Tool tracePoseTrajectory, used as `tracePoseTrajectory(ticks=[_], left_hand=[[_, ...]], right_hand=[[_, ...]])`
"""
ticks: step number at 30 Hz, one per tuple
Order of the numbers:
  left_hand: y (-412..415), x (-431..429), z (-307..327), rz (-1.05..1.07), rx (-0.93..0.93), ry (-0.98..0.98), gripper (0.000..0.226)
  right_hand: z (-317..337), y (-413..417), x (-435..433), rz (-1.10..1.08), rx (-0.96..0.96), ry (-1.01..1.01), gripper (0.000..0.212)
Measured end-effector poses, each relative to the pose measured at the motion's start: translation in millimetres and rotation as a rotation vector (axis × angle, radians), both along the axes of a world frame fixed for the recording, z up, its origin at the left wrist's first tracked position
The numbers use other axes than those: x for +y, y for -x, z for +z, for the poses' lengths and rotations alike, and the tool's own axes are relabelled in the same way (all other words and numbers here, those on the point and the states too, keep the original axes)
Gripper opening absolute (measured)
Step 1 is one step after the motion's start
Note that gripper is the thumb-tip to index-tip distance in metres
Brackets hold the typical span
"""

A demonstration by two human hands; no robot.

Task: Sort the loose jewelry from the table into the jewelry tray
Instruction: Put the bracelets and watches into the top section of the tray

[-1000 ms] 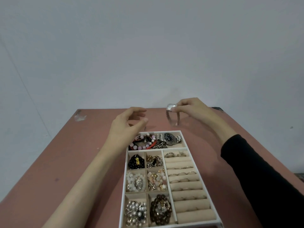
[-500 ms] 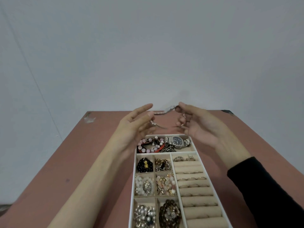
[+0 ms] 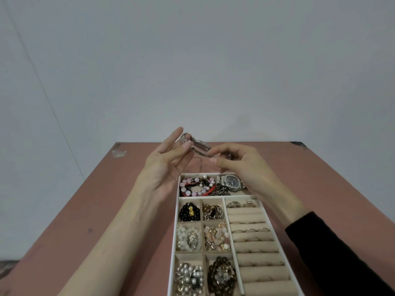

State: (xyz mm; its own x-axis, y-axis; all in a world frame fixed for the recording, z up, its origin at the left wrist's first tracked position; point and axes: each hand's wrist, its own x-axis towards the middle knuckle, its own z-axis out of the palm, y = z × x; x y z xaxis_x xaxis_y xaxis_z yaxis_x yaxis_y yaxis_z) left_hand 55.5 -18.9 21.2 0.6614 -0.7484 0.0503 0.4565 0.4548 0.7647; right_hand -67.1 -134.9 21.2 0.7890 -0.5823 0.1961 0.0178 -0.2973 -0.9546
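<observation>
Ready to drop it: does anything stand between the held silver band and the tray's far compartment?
Nothing visible stands between. The silver band, pinched by left hand and right hand, is held above the table just past the tray. That compartment already holds a watch and beaded bracelet.

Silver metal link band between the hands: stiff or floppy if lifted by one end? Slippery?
Probably floppy: the silver metal link band arcs between the left hand and right hand, both pinching it, so it should dangle from one grip. Likely slippery: its links look shiny and polished. Being metal, probably heavy for its size.
</observation>
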Motion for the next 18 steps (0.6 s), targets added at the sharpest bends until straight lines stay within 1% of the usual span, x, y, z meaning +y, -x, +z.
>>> tracePoseTrajectory(ticks=[3, 6, 10, 12, 14, 18], left_hand=[[0.9, -1.1, 0.1, 0.025, 0.027, 0.020, 0.042], [0.8, -1.4, 0.4, 0.030, 0.038, 0.041, 0.038], [2.0, -1.7, 0.5, 0.041, 0.002, 0.050, 0.035], [3.8, -1.8, 0.2, 0.048, -0.025, 0.055, 0.035], [4.9, -1.7, -0.5, 0.055, -0.098, 0.038, 0.041], [8.4, -1.0, -2.3, 0.042, -0.250, -0.031, 0.047]], right_hand=[[-2.1, -0.4, 3.5, -0.087, -0.022, 0.176, 0.013], [-5.2, -2.3, 4.4, -0.165, 0.009, 0.324, 0.012], [-8.7, -5.4, 5.1, -0.234, 0.030, 0.407, 0.018], [-8.8, -6.3, 5.5, -0.255, 0.022, 0.391, 0.019], [-8.3, -7.1, 5.8, -0.263, 0.011, 0.349, 0.020], [-1.6, -3.5, 10.1, -0.171, 0.026, 0.182, 0.011]])
